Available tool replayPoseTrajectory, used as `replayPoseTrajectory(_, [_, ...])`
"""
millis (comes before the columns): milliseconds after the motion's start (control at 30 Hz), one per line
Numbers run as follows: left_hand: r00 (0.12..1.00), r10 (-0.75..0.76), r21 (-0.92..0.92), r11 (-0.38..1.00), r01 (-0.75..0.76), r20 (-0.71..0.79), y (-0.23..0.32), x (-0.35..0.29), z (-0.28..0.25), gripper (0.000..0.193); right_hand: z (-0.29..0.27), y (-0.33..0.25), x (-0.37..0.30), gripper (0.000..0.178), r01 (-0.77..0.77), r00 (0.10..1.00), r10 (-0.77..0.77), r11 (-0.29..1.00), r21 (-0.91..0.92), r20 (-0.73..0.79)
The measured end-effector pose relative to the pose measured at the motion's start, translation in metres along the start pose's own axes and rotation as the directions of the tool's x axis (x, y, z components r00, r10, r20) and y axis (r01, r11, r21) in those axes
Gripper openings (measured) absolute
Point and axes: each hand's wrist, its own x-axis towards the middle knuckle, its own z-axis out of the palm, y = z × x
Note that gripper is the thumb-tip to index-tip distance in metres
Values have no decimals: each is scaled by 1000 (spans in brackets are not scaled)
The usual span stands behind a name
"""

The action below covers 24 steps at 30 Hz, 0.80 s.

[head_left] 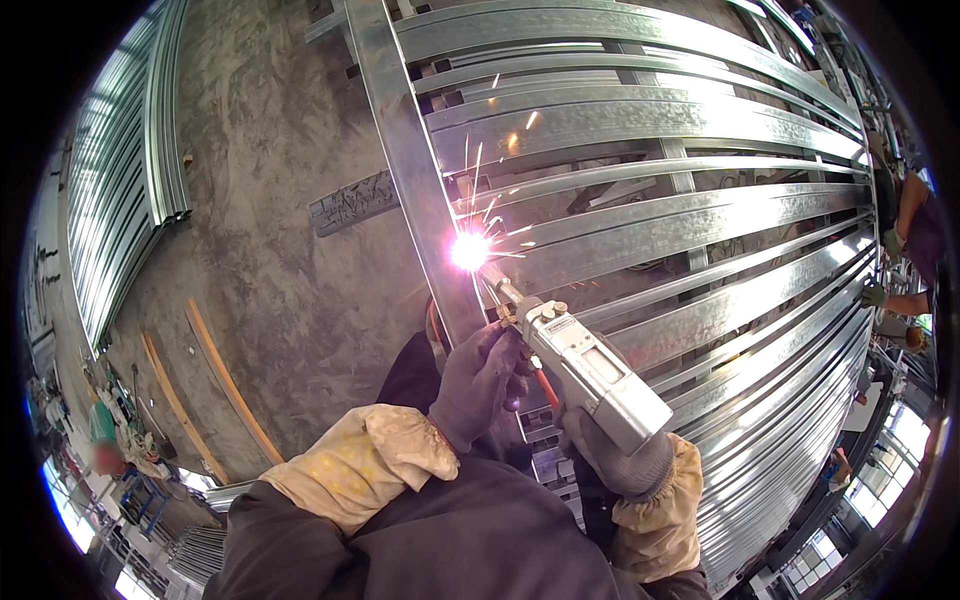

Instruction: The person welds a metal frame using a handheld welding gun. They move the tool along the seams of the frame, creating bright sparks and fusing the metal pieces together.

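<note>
metalworking workshop | stacked metal profiles (125, 170) | welding gun (590, 362) sparking at metal frame (402, 130) | bare grey floor (260, 210) | paned windows (888, 468)

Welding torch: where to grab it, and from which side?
Likely best at the rear underside of the welding torch, coming from behind, the picture's lower right. Its broad gray body narrows toward the bright glare at upper left, so a rear hold keeps clear of that end. The right grip is there now, hiding any handle underneath.
</note>
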Motion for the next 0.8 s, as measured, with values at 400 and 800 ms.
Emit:
replayPoseTrajectory(400, [1000,-2,12,1000,1,31,4,0,-1,36,4,2,2,37,56,996,-50,995,80,-69])
replayPoseTrajectory(800, [1000,9,-25,1000,-8,21,-1,1,0,37,9,4,0,20,-16,997,27,989,144,-76])
